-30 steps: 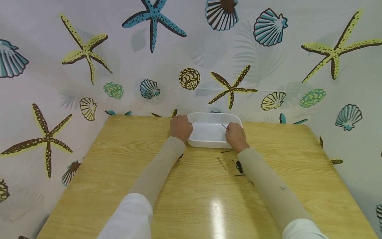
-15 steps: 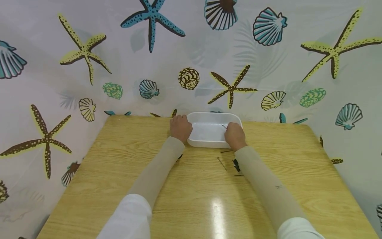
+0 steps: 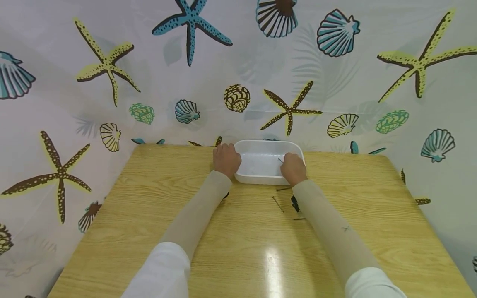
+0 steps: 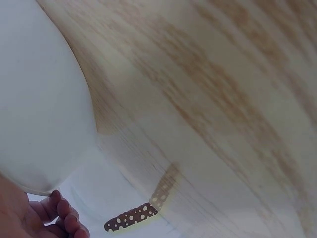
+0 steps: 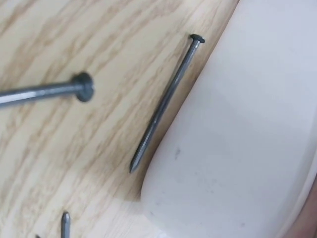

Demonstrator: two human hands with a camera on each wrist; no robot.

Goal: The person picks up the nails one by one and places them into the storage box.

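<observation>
Curling round the left end of a smooth white oblong tub [image 3: 257, 179] with rounded corners, the left hand [image 3: 227, 160] holds the rim, fingertips bent at the lip. From where I stand, the tub sits at the far edge of a yellowish wood-grained table [image 3: 238, 240], just before a pale cloth [image 3: 208, 82] printed with starfish and shells. At the tub's right end, the right hand [image 3: 293, 168] is closed about a thin dark metal nail [image 3: 280, 160]; only the head end pokes out over the tub, the rest hidden by the fingers. Just beside the tub's near wall lies a slim grey pointed nail [image 5: 166, 106] with a flat head. A slanting dark nail [image 3: 278, 204] rests closer to the person, and a level dark nail [image 3: 299, 219] disappears behind the beige right sleeve [image 3: 324, 219]. A small black object [image 3: 295, 204] by that sleeve is too covered to make out
</observation>
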